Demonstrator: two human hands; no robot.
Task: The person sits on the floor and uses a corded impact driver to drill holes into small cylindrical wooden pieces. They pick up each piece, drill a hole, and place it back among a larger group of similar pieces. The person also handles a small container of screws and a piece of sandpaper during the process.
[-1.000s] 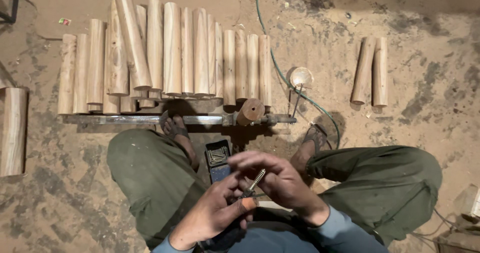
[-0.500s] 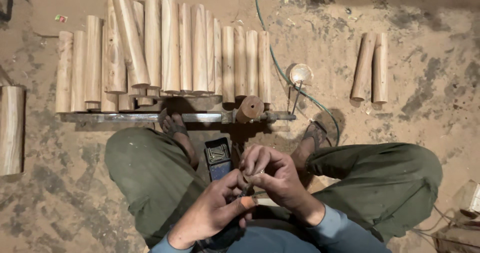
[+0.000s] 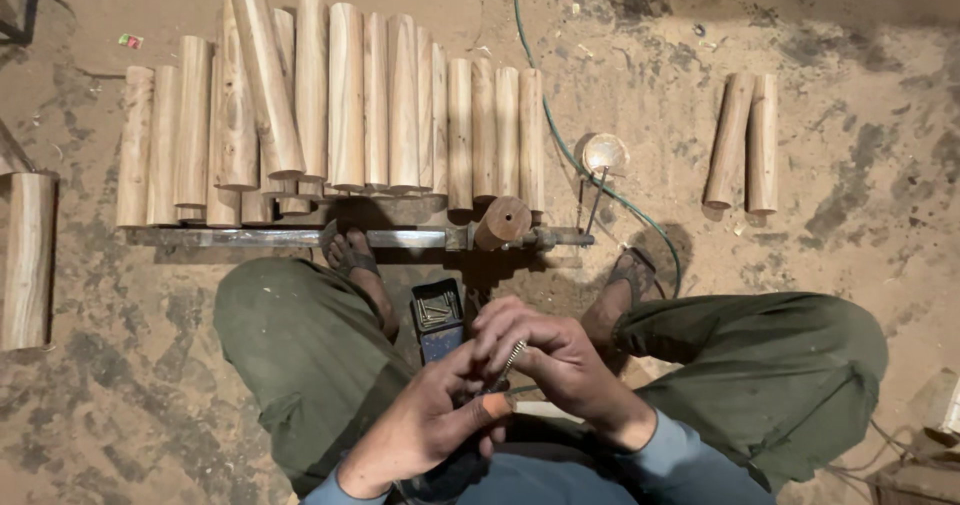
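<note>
Both hands on one screw, near centre.
Right hand [image 3: 555,360] fingertips pinch the screw [image 3: 511,356]; left hand [image 3: 440,420] fingers curl closed beneath it. Screw box [image 3: 438,313] just beyond; bare floor [image 3: 120,405] left.

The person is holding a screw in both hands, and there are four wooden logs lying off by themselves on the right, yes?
Not quite: the head view shows only two wooden logs lying apart on the right. Both the left hand and right hand do hold the screw.

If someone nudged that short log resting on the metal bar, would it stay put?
Probably not. The short log is round and sits across a narrow metal bar, so it would likely roll or tip off. It looks solid wood, so likely stiff and fairly heavy.
</note>
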